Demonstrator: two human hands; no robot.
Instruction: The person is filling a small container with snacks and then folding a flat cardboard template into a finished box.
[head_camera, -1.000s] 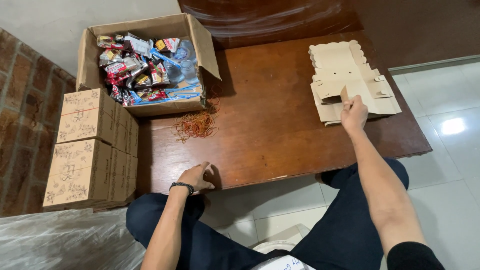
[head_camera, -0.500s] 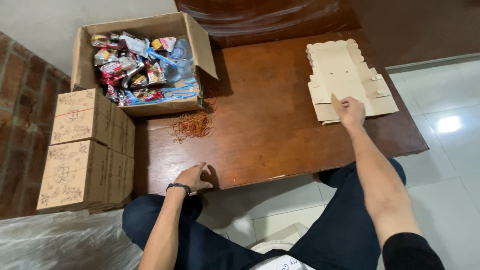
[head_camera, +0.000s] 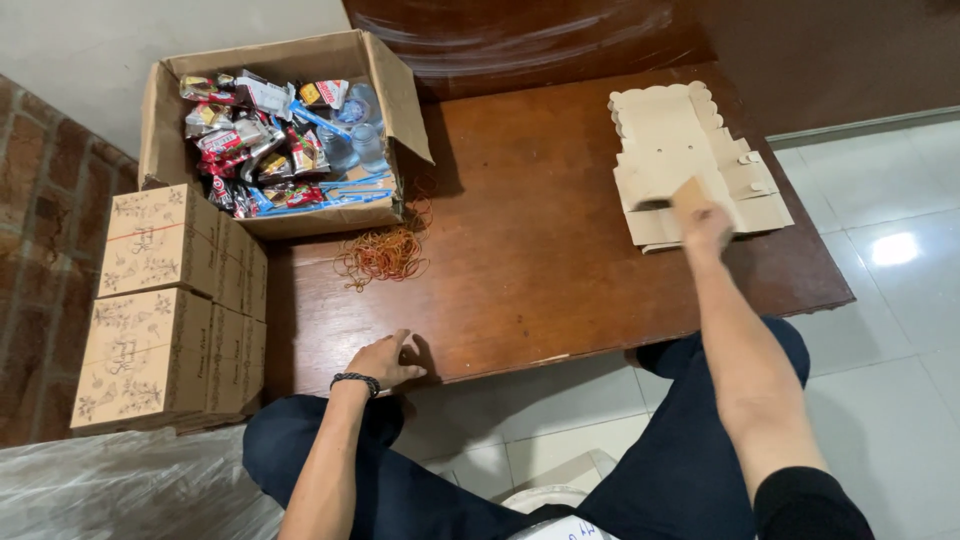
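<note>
Seen from above, L to R, w/ the table (head_camera: 560, 250) as landmark. Off the table's left edge, on the floor: stacked cardboard boxes (head_camera: 170, 300) w/ printed floral pattern, two levels, sides touching the table edge. Below those, at bottom left, crumpled clear plastic sheet (head_camera: 120, 490).

On the table's back-left corner: open carton (head_camera: 285, 140), flaps up, packed w/ mixed snack packets (head_camera: 270, 140) in red, blue, silver wrappers. Just in front of the carton, on the wood: loose heap of orange rubber bands (head_camera: 385, 255), touching or nearly touching the carton's front wall.

At the table's near edge, left of centre: left hand (head_camera: 385, 360), dark bracelet at the wrist, fingers curled loosely and resting on the wood, gripping nothing.

Middle of the table: bare brown wood, glossy.

On the table's right end, near the far-right corner: pile of flat unfolded box blanks (head_camera: 670, 150), pale cardboard, scalloped top edge, tabs sticking out to the right. On the pile's near edge: right hand (head_camera: 705, 220), arm stretched out across the table, blurred; fingers pressed on a flap of the top blank, thumb side seems to pinch it but can't tell for sure if gripped or just touched.

Right of the table: pale floor tiles (head_camera: 890, 280) w/ light glare.
</note>
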